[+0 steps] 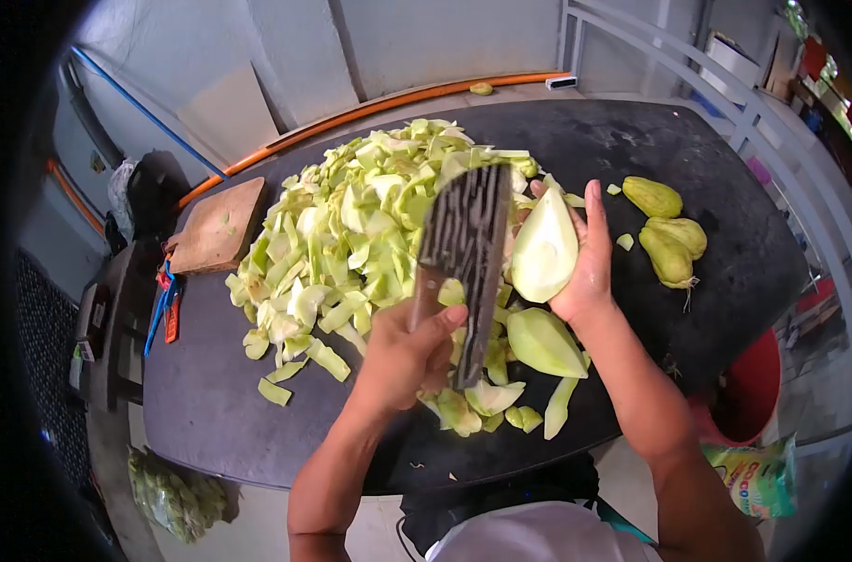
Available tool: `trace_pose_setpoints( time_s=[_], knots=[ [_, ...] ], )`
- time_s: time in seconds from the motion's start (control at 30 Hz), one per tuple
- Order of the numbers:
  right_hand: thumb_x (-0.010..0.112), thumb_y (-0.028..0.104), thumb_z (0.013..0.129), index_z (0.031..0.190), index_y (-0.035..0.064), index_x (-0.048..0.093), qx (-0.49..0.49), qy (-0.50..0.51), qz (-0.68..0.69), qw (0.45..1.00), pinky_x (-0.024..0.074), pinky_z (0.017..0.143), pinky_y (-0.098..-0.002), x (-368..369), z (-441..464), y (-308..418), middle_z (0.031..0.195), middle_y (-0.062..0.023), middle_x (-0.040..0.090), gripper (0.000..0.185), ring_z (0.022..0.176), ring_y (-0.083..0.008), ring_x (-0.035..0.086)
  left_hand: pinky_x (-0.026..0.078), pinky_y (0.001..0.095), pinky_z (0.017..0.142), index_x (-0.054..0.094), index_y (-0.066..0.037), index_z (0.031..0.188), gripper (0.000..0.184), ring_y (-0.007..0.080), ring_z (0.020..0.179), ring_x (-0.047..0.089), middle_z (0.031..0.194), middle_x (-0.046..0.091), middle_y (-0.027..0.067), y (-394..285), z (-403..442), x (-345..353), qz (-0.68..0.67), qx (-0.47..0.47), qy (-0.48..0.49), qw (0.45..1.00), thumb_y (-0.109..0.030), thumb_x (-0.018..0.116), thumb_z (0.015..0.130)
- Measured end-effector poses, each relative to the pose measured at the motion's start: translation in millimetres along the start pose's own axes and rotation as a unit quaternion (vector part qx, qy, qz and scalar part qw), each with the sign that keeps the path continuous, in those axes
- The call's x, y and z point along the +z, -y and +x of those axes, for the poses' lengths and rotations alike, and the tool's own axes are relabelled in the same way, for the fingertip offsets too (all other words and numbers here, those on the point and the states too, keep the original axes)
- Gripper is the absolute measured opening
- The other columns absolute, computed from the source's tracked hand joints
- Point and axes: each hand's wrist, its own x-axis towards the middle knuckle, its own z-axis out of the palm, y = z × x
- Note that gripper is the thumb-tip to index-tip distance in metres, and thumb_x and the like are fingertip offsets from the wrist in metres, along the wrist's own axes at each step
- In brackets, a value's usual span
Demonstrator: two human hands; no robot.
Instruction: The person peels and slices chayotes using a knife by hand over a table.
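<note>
Pale green peeled fruit [545, 248] sits in the right hand [587, 279], palm up and cupped, above the dark table [285, 440]. Left hand [407, 354] closed around the handle of a cleaver [465, 248], blade raised just beside the fruit. Risks: a stray stroke could nick the right fingertips, as they wrap the side nearest the blade; smooth flesh might slip, cupped grip looking loose; cut pieces [351, 225], piled high, could slide if bumped.
</note>
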Motion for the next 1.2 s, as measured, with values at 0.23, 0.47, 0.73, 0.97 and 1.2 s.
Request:
trace_pose_setpoints(
  time_s=[0.23, 0.47, 0.73, 0.97, 1.2],
  knots=[
    [0.051, 0.063, 0.099, 0.13, 0.0047, 0.06, -0.006, 0.05, -0.006, 0.999, 0.0548, 0.088, -0.0349, 4.9, -2.2, 2.7, 0.112, -0.0105, 0.068, 0.067, 0.097, -0.0196, 0.067, 0.023, 0.0271, 0.036, 0.061, -0.002, 0.095, 0.03, 0.0089, 0.038, 0.031, 0.055, 0.039, -0.0016, 2.6, -0.8, 5.5, -0.008, -0.046, 0.026, 0.999, -0.031, 0.07, 0.097],
    [0.052, 0.062, 0.099, 0.129, 0.0053, 0.059, 0.001, 0.074, -0.035, 0.997, 0.056, 0.084, -0.0334, 5.8, -3.9, 1.0, 0.112, -0.0094, 0.067, 0.064, 0.096, -0.0182, 0.068, 0.025, 0.0272, 0.036, 0.061, -0.001, 0.093, 0.031, 0.0096, 0.036, 0.032, 0.054, 0.04, -0.0013, 0.3, -1.3, 3.9, -0.027, -0.054, 0.019, 0.998, -0.031, 0.07, 0.097],
    [0.059, 0.049, 0.1, 0.126, 0.0057, 0.06, 0.016, 0.096, -0.066, 0.993, 0.0554, 0.083, -0.0316, 1.3, -10.2, -9.8, 0.108, -0.0079, 0.068, 0.051, 0.096, -0.016, 0.067, 0.025, 0.0281, 0.035, 0.061, -0.002, 0.093, 0.029, 0.0098, 0.035, 0.031, 0.053, 0.039, -0.001, 5.5, 0.7, 4.5, -0.058, -0.064, 0.045, 0.995, -0.029, 0.068, 0.098],
    [0.063, 0.04, 0.099, 0.129, 0.0043, 0.058, 0.054, 0.126, -0.044, 0.99, 0.0547, 0.085, -0.031, 15.1, -21.2, -8.9, 0.112, -0.0071, 0.069, 0.047, 0.096, -0.0148, 0.068, 0.024, 0.0281, 0.035, 0.06, -0.003, 0.093, 0.026, 0.0095, 0.036, 0.03, 0.053, 0.038, -0.0013, 6.3, -0.1, 7.7, -0.081, -0.066, 0.051, 0.993, -0.028, 0.068, 0.099],
    [0.066, 0.036, 0.097, 0.133, 0.0063, 0.056, 0.09, 0.142, -0.065, 0.984, 0.0545, 0.088, -0.0337, 3.2, -17.0, -5.5, 0.113, -0.0056, 0.068, 0.048, 0.096, -0.0154, 0.068, 0.025, 0.0277, 0.036, 0.061, -0.004, 0.092, 0.025, 0.0095, 0.036, 0.029, 0.053, 0.037, -0.0018, 4.5, -1.1, 2.4, -0.075, -0.085, 0.082, 0.99, -0.027, 0.069, 0.098]
  ],
)
